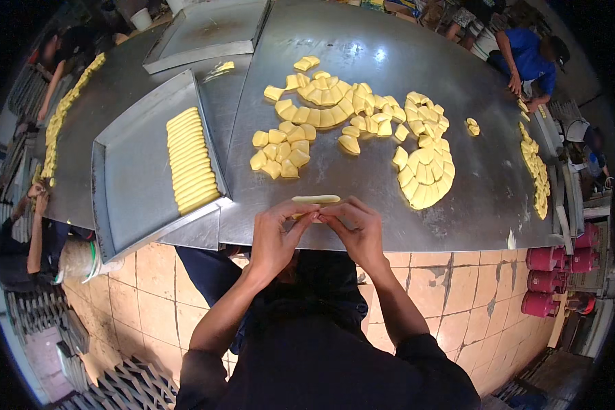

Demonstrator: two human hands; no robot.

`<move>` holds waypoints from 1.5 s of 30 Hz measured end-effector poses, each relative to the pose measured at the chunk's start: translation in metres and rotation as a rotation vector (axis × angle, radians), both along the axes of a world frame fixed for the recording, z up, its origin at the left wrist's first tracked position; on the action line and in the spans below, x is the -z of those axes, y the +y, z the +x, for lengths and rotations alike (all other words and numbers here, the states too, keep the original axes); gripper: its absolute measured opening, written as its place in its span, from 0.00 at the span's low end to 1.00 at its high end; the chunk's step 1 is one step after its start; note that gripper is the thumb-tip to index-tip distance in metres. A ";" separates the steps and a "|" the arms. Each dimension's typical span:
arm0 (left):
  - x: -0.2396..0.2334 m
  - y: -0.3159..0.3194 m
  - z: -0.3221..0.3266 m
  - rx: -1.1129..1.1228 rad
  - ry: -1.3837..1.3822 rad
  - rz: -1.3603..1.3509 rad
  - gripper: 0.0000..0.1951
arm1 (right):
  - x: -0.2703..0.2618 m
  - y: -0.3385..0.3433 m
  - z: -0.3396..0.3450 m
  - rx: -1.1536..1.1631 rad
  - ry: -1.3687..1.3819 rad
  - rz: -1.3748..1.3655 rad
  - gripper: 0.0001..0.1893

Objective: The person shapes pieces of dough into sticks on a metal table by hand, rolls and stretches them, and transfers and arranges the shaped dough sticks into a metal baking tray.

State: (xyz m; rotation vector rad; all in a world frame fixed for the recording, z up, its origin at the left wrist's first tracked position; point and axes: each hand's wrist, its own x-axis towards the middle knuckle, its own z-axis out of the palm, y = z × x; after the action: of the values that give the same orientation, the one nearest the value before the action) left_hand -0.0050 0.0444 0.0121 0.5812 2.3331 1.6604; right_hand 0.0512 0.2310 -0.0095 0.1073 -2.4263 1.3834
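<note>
My left hand (279, 233) and my right hand (356, 228) meet at the fingertips over the near edge of the steel table (338, 169). Both pinch a small piece of yellow dough between thumbs and fingers, mostly hidden by the fingers. Just beyond them a slim dough roll (316, 199) lies on the table. To the left, a metal tray (133, 148) holds a column of finger-shaped dough rolls (192, 164) laid side by side. Cut dough pieces lie in a cluster (282, 148), a curved group (323, 102) and a rounded group (425, 174) farther right.
Another metal tray (210, 31) stands at the far left of the table. A person in a blue shirt (530, 56) handles dough at the far right. Other people work along the left side, beside a long row of dough (61, 118). Pink gas cylinders (540, 282) stand on the floor at right.
</note>
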 end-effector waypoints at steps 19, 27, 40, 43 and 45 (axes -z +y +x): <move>0.043 -0.007 -0.021 0.318 0.045 -0.241 0.08 | 0.012 0.030 -0.012 -0.357 -0.294 0.276 0.09; 0.053 -0.015 -0.030 0.305 0.037 -0.097 0.08 | 0.033 0.039 -0.008 -0.323 -0.218 0.080 0.10; 0.069 -0.025 -0.026 0.225 0.429 -0.286 0.20 | 0.036 0.047 0.003 -0.110 -0.091 0.465 0.15; 0.069 -0.030 -0.017 0.160 0.200 -0.129 0.19 | 0.033 0.058 0.018 -0.152 -0.187 0.163 0.10; 0.063 -0.029 -0.016 0.101 -0.014 -0.014 0.18 | 0.028 0.060 0.017 -0.182 -0.186 0.176 0.08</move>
State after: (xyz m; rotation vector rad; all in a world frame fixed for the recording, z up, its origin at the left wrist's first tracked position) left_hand -0.0213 0.0151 -0.0507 0.6706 2.2648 1.5970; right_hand 0.0679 0.2906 -0.0372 0.2592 -2.7509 1.3022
